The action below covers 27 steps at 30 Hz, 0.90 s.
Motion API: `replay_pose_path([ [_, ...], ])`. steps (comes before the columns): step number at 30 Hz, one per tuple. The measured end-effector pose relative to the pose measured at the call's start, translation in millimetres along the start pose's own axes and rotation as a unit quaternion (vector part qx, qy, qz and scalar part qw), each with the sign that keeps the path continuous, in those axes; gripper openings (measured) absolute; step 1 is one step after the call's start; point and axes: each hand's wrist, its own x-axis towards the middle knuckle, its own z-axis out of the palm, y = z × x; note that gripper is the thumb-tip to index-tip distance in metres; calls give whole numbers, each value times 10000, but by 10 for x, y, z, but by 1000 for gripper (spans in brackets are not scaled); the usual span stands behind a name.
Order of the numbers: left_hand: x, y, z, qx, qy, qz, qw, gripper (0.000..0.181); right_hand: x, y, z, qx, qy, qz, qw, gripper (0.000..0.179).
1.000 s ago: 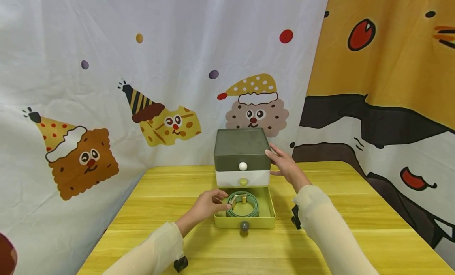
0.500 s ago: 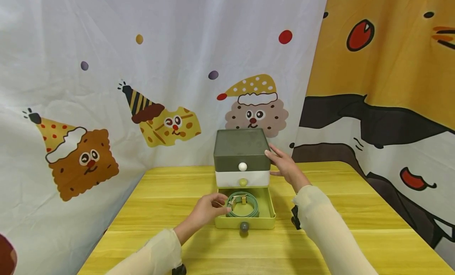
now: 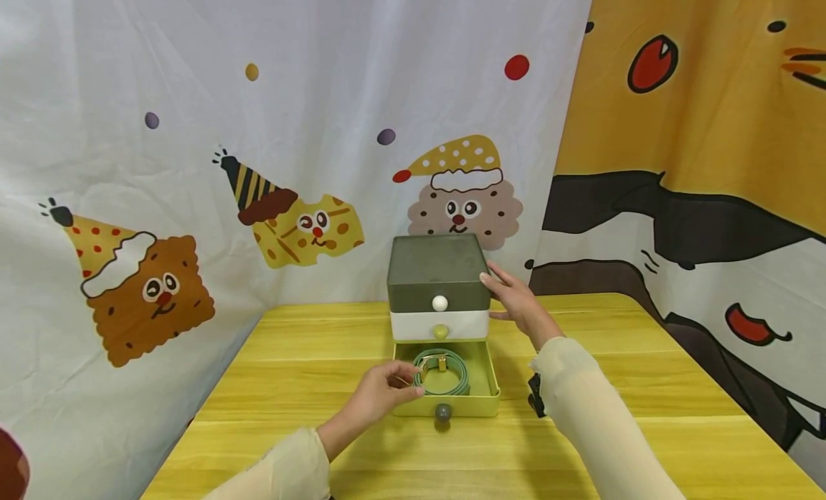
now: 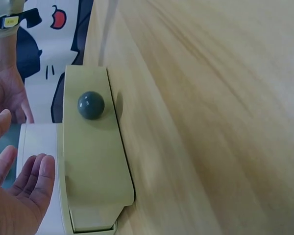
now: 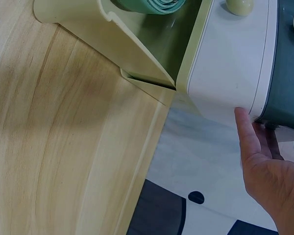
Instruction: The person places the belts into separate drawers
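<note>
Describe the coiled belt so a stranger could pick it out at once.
On the yellow wooden table stands a small three-drawer box, dark green on top and white in the middle. Its bottom yellow-green drawer is pulled out, and the green belt lies coiled inside, the only loose thing there, with a gold buckle.

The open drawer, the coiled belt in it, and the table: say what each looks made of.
Drawer: matte yellow-green plastic, judging by its smooth moulded walls.
Belt: green leather or imitation, with a gold metal-looking buckle; cannot tell which.
Table: yellow wood grain, possibly laminate.
</note>
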Motion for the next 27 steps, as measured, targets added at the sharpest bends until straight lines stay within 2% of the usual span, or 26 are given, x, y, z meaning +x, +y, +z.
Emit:
replay_pose_path([
  [7, -57, -34, 56, -88, -11, 47, 9999, 25, 12, 5, -8, -17, 4, 8, 10000, 70],
  [13, -110, -76, 142, -219, -110, -68, 9997, 29, 29, 18, -14, -43, -12, -14, 10000, 71],
  [20, -185, -85, 249, -432, -67, -122, 9990, 28, 31, 22, -10, -20, -14, -15, 10000, 72],
  [27, -218, -150, 360, -398, -6, -280, 9988, 26, 31, 20, -13, -31, 3, 1, 10000, 73],
])
